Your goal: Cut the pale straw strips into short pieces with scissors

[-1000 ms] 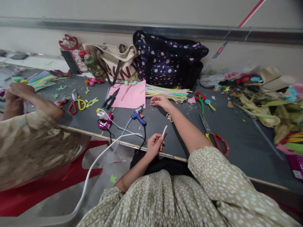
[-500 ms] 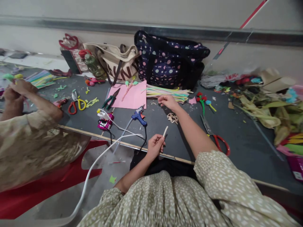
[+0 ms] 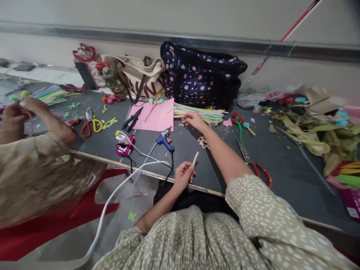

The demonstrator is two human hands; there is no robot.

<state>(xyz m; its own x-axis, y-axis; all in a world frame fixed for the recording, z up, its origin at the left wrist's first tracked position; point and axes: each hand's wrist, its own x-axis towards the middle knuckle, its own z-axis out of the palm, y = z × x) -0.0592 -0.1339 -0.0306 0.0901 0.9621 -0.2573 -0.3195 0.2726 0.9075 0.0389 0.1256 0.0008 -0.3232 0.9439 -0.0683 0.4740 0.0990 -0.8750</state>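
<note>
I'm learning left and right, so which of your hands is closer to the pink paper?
Right. The right hand is right of the pink paper; the left hand is farther, near the table's front edge.

A capital N was readable on the cream bag, its strap hiding other letters; red print on the plastic bag was illegible.

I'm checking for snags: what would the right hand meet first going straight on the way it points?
Probably the flat pink paper sheet, near its right edge, though how high the right hand hovers is unclear; it might pass above.
</note>
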